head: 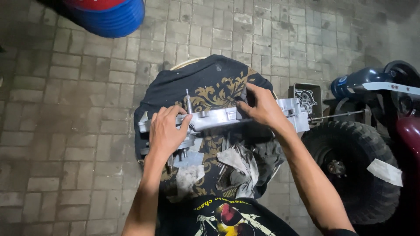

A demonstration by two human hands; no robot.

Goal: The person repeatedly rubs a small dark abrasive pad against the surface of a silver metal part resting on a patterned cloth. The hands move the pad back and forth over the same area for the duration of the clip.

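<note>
Both hands grip one long aluminium engine casing [227, 117] lying across a black-and-gold cloth [210, 85]: the left hand [166, 133] clasps its near end beside one upright stud [188, 101], the right hand [262, 108] presses fingers onto its middle. It looks part-dismantled; one tyre [354, 161] sits just right.

This is looking like an outdoor repair spot for small vehicles, working on the ground in a paved yard at night. Grey paving bricks [65, 109] are covering the whole frame. A knobbly black tyre [354, 166] and part of a vehicle frame [376, 85] are sitting at the right edge. A blue drum [111, 17] is standing at the upper left. A bare metal engine casing [218, 117] is lying on a dark cloth [205, 83] in the middle, with dirty rags [236, 161] below it.
</note>
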